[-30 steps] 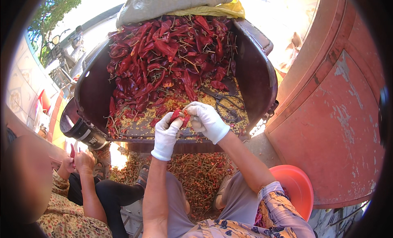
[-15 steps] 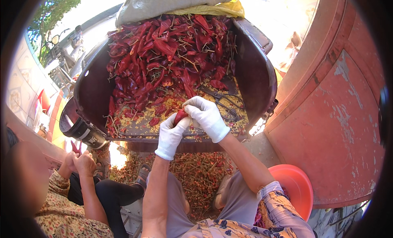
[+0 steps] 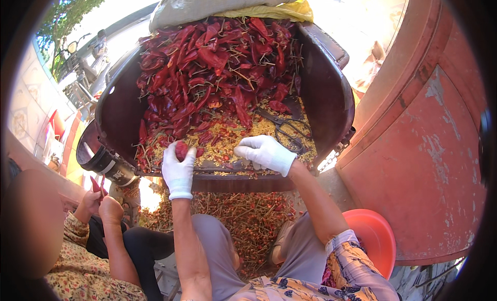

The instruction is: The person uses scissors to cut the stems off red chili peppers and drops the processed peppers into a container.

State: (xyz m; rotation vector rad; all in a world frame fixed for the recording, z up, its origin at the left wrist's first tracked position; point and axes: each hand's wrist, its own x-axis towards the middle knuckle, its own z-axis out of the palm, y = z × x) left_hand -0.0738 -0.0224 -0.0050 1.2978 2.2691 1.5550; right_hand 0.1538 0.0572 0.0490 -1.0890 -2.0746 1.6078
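Note:
A white-gloved hand, my left hand [image 3: 178,170], is closed around a dried red chili pepper [image 3: 181,150] over the front left of the dark cart bed. Apart from it to the right, my right hand [image 3: 266,153], also gloved in white, hovers over loose yellow seeds [image 3: 217,155]. Its thumb and fingers come together, and I cannot make out anything between them. A large heap of dried red chilies [image 3: 207,68] with stems fills the back of the bed. Black-handled scissors [image 3: 290,133] lie on the seeds just beyond my right hand.
At my left, a person [image 3: 98,249] holds a red chili in bare hands. Stems and red bits [image 3: 243,223] cover the ground below the cart. An orange-red basin [image 3: 375,239] sits by my right side, near a red panel [image 3: 414,171]. Grey sacking [image 3: 217,8] covers the heap's back.
My hands have parted: the left moved left with the chili, the right shifted slightly right and down. The chili now shows at the left hand's fingertips.

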